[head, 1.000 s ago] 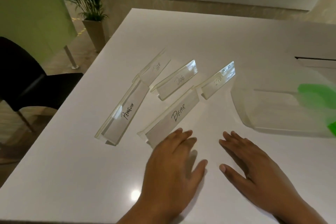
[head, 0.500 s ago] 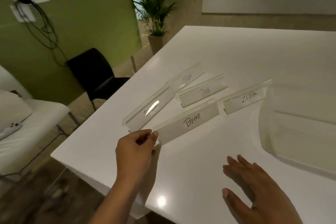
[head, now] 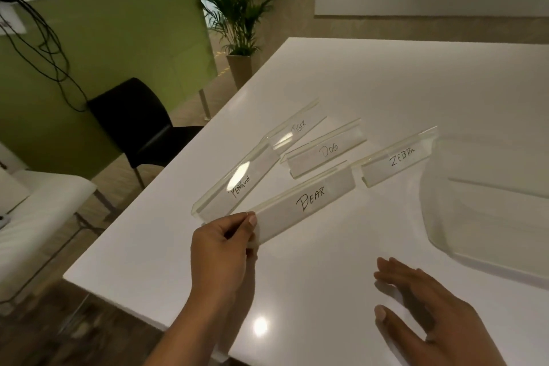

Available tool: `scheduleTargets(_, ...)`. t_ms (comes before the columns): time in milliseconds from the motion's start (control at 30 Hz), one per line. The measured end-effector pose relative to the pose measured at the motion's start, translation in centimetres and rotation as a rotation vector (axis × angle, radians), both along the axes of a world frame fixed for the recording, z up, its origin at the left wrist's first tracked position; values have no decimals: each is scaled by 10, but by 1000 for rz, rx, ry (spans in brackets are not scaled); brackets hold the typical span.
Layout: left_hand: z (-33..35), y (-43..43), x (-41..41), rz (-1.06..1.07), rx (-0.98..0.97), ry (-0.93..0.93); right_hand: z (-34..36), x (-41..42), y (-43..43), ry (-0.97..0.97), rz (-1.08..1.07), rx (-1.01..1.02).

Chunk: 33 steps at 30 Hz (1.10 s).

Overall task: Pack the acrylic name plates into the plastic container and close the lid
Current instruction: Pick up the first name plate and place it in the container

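White and shiny, the big bench (head: 386, 83) fills most of the view. Behind it, from 10 to 12 o'clock, are a green wall (head: 118, 9), a black chair (head: 133, 122) and a leafy potted plant (head: 234, 9).

Five clear acrylic name plates with hand-written words lie near the middle of the bench. The long clear plate marked BEAR (head: 309, 202) is closest to the person. The left hand (head: 221, 249) pinches its near end at 7 o'clock, so that grip is narrow and holding the plate. The far end of it sits just beside the clear plate marked ZEBRA (head: 398, 157) at 2 o'clock.

The clear plate marked PENGUIN (head: 237, 187) lies at 10 o'clock. The clear plate marked TIGER (head: 297, 128) and the clear plate marked DOG (head: 326, 151) lie at 12 o'clock.

The see-through plastic container (head: 439, 235) sits at 3 o'clock — all five plates are outside it.

The right hand (head: 430, 315) is flat at 5 o'clock with straight fingers. Its grip is wide and holds nothing.
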<state>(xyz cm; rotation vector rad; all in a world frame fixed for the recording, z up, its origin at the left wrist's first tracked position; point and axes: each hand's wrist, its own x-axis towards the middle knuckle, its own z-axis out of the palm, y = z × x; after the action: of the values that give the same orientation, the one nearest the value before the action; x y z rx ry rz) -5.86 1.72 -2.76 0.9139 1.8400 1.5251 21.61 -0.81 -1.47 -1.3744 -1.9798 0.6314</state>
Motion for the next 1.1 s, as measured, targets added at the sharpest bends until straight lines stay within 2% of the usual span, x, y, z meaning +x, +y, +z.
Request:
scheduleTargets(267, 31, -12, -26, -68, 30, -11, 5, 5, -4, 259, -114, -143)
scheduleTargets(467, 55, -32, -41, -206, 61, -74, 25, 13, 0, 394, -107, -149)
scheduleTargets(733, 68, -37, -18, -415, 77, -184, 46, 32, 12, 833, 94, -271)
scheduleTargets(867, 72, -30, -2, -478, 110, -266, 50, 45, 12, 864, 82, -208)
scheduleTargets(1033, 73, -21, 13, -533, 128, -310, 53, 61, 7, 724, -45, -110)
scheduleTargets(1100, 73, -19, 18, -540, 135, -315, 51, 65, 5, 747, -84, -100)
